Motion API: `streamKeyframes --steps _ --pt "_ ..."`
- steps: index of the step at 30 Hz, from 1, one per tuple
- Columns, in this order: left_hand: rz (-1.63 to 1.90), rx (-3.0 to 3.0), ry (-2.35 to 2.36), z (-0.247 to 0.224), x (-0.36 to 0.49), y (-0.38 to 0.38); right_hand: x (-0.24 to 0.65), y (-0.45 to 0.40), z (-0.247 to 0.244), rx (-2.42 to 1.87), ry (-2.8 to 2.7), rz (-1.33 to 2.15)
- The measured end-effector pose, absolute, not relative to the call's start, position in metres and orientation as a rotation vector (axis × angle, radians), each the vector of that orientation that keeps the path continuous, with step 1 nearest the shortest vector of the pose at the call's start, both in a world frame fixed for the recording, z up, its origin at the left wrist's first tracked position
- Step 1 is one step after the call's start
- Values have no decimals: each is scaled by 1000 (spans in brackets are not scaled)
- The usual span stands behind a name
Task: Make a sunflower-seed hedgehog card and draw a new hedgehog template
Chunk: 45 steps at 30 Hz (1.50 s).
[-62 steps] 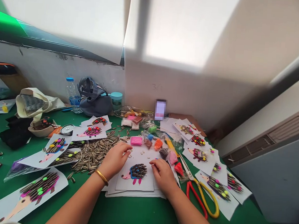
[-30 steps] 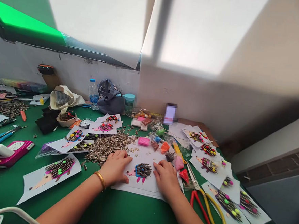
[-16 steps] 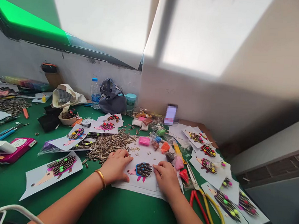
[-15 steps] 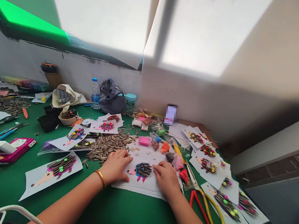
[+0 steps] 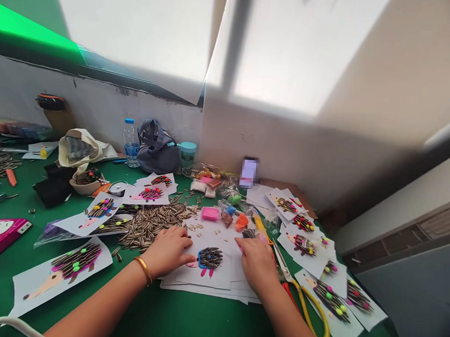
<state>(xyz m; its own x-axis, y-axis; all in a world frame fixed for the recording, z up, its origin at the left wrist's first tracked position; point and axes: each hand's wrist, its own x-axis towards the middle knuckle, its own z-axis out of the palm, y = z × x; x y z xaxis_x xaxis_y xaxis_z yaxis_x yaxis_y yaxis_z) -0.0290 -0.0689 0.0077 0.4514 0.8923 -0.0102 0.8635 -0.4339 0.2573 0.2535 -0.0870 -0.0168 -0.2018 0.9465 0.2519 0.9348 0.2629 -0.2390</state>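
My left hand (image 5: 171, 251) rests with fingers spread on the left edge of a sheet of paper, its thumb next to the pink snout of a hedgehog picture. The hedgehog picture (image 5: 210, 258) has a blue-edged body covered in dark sunflower seeds and pink feet. Right of it, my right hand (image 5: 257, 263) lies low over the papers with its fingers stretched forward, apart from the hedgehog. A small pink patch shows at its fingertips; I cannot make out what it is. Just beyond lie bagged lumps of clay, including orange clay (image 5: 241, 221) and pink clay (image 5: 210, 213).
Loose sunflower seeds (image 5: 150, 222) are heaped to the left. Scissors (image 5: 304, 297) with yellow and red handles lie right of my right hand. Finished hedgehog cards (image 5: 63, 270) lie on both sides. Behind stand a water bottle (image 5: 131, 144), a grey bag (image 5: 158, 153) and a phone (image 5: 249, 172).
My right hand has left the hedgehog sheet's right edge and moved right and slightly forward, towards the clay packets. My left hand stays at the left edge. The view has turned slightly right.
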Motion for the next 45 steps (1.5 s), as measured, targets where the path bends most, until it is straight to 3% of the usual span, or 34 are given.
streamKeyframes --steps 10,23,29,32,35,45 --pt "595 2521 1677 27 12 -50 282 -24 17 -2032 -2142 -36" --pt "1022 2290 1619 -5 11 -46 259 18 12 -2049 -2173 140" --pt "1213 2226 1474 -6 14 -51 260 -6 28 -1867 -2027 283" --pt "1260 2185 1321 -6 20 -57 246 -22 18 -1451 -1831 687" --pt "1275 2127 1219 -6 24 -64 230 -36 -1 -1314 -1740 854" --pt "1187 1886 1239 -15 27 -64 210 -59 -22 -1213 -1522 916"
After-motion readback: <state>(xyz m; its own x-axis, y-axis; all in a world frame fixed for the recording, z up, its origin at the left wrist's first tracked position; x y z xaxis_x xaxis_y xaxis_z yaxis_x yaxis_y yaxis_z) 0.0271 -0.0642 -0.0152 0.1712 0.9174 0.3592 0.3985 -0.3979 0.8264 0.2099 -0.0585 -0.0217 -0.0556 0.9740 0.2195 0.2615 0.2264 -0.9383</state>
